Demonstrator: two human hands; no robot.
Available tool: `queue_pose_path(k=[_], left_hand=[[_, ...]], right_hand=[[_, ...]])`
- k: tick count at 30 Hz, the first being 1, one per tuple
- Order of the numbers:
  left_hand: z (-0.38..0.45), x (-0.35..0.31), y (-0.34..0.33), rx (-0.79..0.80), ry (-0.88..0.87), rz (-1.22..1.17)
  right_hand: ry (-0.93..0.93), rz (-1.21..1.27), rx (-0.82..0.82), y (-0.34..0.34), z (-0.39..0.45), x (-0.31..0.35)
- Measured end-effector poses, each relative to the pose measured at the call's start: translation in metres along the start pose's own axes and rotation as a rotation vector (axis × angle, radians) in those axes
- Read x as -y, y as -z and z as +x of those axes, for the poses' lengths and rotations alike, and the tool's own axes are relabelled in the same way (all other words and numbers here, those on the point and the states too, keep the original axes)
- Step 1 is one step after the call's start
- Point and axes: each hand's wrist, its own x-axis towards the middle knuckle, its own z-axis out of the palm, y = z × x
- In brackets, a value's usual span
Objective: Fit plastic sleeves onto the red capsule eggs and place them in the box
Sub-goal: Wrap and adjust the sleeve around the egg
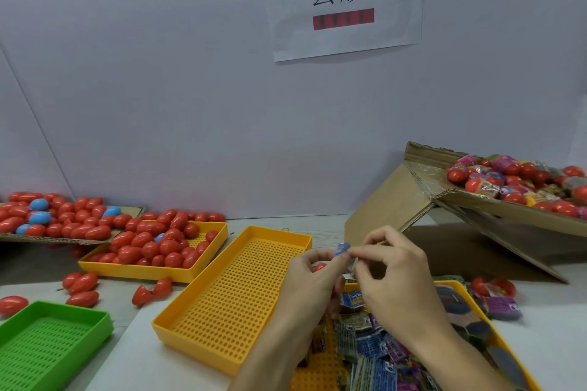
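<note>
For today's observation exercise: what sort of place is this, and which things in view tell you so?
Probably a hand-packing workstation in a small factory or workshop. A printed sign labels the station on the partition wall, red capsule eggs fill a yellow tray, and a tilted cardboard box holds sleeved eggs.

Pale grey wall, paper sign taped up, white tabletop.

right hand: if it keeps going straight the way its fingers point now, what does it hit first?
The right hand points left; its fingertips already meet the blue sleeve pinched with the left hand. Past these, probably the empty yellow tray, though depth is unclear.
</note>
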Motion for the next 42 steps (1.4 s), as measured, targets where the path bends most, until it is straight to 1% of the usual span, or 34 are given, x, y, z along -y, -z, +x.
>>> queue_pose_path(k=[3,7,9,12,15,17,19,21,24,26,28,30,32,39,42], left_hand=[[0.0,0.001,0.0,-0.007,-0.004,0.016],[0.001,0.002,0.002,-0.031,-0.006,-0.017],[0.002,0.002,0.004,-0.038,-0.007,-0.039],[0.002,0.001,0.005,-0.024,-0.011,-0.073],[0.001,-0.001,0.005,0.006,-0.004,-0.072],[0.002,-0.003,0.004,0.01,0.023,-0.076],[0.003,-0.005,0.004,-0.017,0.061,-0.131],[0.003,-0.006,0.004,-0.037,0.085,-0.234],[0.003,-0.007,0.003,-0.079,0.063,-0.325],[0.004,-0.007,0.002,-0.112,0.033,-0.264],[0.004,-0.005,0.001,-0.115,-0.017,-0.149],[0.004,-0.003,0.001,-0.116,-0.072,-0.049],[0.004,-0.001,0.002,-0.131,-0.108,0.002],[0.004,0.0,0.002,-0.118,-0.145,0.032],[0.005,-0.001,0.002,-0.118,-0.13,-0.007]], right_hand=[[-0.047,0.069,0.06,-0.001,0.0,0.001],[-0.138,0.235,0.195,0.002,0.0,0.005],[-0.162,0.282,0.216,0.004,0.001,0.006],[-0.165,0.272,0.23,0.003,0.001,0.006],[-0.163,0.22,0.184,0.001,0.0,0.004],[-0.199,0.214,0.133,0.0,0.002,0.002],[-0.263,0.239,0.096,0.001,0.003,-0.001],[-0.348,0.305,0.086,0.003,0.004,-0.003],[-0.471,0.402,0.072,0.004,0.005,-0.004],[-0.532,0.471,0.047,0.005,0.006,-0.004],[-0.582,0.534,0.023,0.005,0.007,-0.005],[-0.607,0.562,0.008,0.005,0.008,-0.005],[-0.611,0.556,0.001,0.005,0.008,-0.006],[-0.593,0.578,-0.017,0.006,0.01,-0.011],[-0.575,0.604,-0.013,0.007,0.01,-0.008]])
